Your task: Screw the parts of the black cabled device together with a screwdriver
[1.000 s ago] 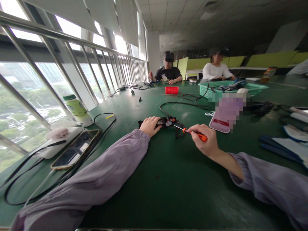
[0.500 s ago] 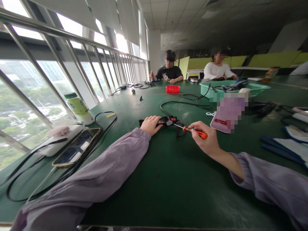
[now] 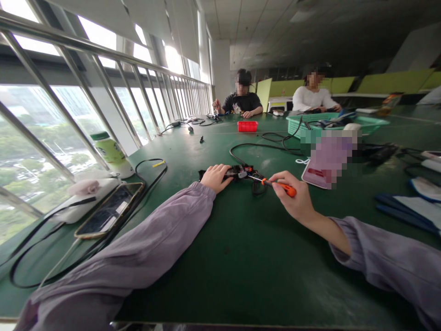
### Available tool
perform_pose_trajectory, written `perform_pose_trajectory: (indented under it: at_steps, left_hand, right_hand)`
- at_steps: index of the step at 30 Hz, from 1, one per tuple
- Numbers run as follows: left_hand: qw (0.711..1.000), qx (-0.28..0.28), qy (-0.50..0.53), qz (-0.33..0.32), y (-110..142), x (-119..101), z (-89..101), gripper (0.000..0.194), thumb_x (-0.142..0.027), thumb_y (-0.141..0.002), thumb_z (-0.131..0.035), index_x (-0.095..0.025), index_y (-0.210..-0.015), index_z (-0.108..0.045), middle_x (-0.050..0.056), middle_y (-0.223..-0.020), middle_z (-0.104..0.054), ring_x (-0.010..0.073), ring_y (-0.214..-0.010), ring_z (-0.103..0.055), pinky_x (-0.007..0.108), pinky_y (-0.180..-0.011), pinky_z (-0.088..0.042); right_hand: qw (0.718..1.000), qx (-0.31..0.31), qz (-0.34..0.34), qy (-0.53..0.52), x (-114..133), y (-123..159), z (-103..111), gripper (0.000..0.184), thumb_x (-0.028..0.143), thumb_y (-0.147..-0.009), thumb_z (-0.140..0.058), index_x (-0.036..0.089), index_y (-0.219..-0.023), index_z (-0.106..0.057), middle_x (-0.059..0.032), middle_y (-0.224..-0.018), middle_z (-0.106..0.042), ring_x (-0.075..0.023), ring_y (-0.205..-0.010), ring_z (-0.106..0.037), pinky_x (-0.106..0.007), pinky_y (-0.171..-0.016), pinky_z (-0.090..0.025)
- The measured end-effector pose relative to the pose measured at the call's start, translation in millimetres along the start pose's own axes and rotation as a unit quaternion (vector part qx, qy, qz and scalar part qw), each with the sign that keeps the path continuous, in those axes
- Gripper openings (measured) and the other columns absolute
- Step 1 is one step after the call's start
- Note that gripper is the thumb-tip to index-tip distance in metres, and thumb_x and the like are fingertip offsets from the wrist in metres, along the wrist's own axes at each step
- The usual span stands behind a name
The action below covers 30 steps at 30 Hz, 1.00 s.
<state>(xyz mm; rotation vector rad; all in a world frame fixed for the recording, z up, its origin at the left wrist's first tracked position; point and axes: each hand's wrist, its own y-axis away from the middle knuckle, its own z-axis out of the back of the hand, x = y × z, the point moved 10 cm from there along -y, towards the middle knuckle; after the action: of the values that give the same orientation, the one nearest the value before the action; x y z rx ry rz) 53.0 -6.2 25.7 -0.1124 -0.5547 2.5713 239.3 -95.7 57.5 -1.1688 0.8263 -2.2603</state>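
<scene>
Head view: left hand rests on black device.

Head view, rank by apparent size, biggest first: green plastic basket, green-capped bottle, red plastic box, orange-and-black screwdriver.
1. Green basket
2. Green-capped bottle
Smallest, not ranked: red box and screwdriver. The screwdriver looks longer but thin, and is partly hidden by the right hand.

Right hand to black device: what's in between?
The screwdriver's metal shaft and orange collar, spanning from the right hand to the black device; head view. Tip contact too small to tell.
</scene>
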Motion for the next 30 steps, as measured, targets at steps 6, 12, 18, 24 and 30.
perform_pose_trajectory:
  at_steps: [6,12,18,24,30]
  left_hand:
    - [1.0,0.0,-0.003,-0.003,-0.4,-0.5,-0.7,0.039,-0.04,-0.088,-0.044,-0.016,-0.118,-0.05,0.009,-0.108,-0.061,0.0252,-0.102,-0.055,0.039,-0.088,-0.04]
    - [1.0,-0.003,-0.002,-0.001,-0.3,-0.4,-0.1,0.039,-0.04,-0.088,-0.044,-0.017,-0.118,-0.051,0.009,-0.109,-0.06,0.0249,-0.102,-0.055,0.038,-0.088,-0.04]
    - [1.0,-0.002,0.005,0.0,-0.5,-0.8,-0.1,0.038,-0.039,-0.088,-0.044,-0.017,-0.118,-0.051,0.01,-0.109,-0.06,0.0255,-0.103,-0.055,0.04,-0.089,-0.041]
    - [1.0,0.002,0.004,0.002,-0.1,-1.5,0.2,0.038,-0.039,-0.088,-0.044,-0.017,-0.117,-0.051,0.009,-0.111,-0.06,0.0248,-0.104,-0.054,0.038,-0.09,-0.04]
    - [1.0,0.004,0.002,0.003,-0.2,-0.4,-0.7,0.038,-0.04,-0.088,-0.044,-0.017,-0.118,-0.051,0.009,-0.109,-0.06,0.0247,-0.103,-0.055,0.038,-0.09,-0.04]
  right_hand:
    - [0.997,-0.049,0.053,-0.025,9.4,1.1,8.7,0.035,0.017,-0.069,-0.058,0.022,-0.102,-0.047,0.0009,-0.077,-0.056,-0.0142,-0.067,-0.056,-0.028,-0.067,-0.046]
    - [1.0,-0.004,-0.02,-0.006,-4.7,-0.1,-1.1,0.011,0.028,-0.078,-0.055,0.022,-0.087,-0.053,0.0054,-0.056,-0.053,-0.0102,-0.047,-0.049,-0.025,-0.052,-0.04]
    - [0.997,-0.056,0.035,-0.044,4.1,-1.0,8.2,0.036,0.018,-0.069,-0.06,0.024,-0.103,-0.047,0.0018,-0.077,-0.056,-0.0138,-0.068,-0.057,-0.028,-0.066,-0.046]
    - [0.999,-0.009,-0.027,-0.027,-7.1,-0.6,-0.8,0.011,0.028,-0.078,-0.058,0.022,-0.084,-0.052,0.004,-0.062,-0.057,-0.011,-0.052,-0.054,-0.025,-0.055,-0.041]
    - [0.997,-0.053,0.029,-0.045,2.5,-2.3,8.0,0.037,0.019,-0.07,-0.061,0.022,-0.104,-0.047,0.0012,-0.079,-0.055,-0.0137,-0.069,-0.057,-0.027,-0.067,-0.045]
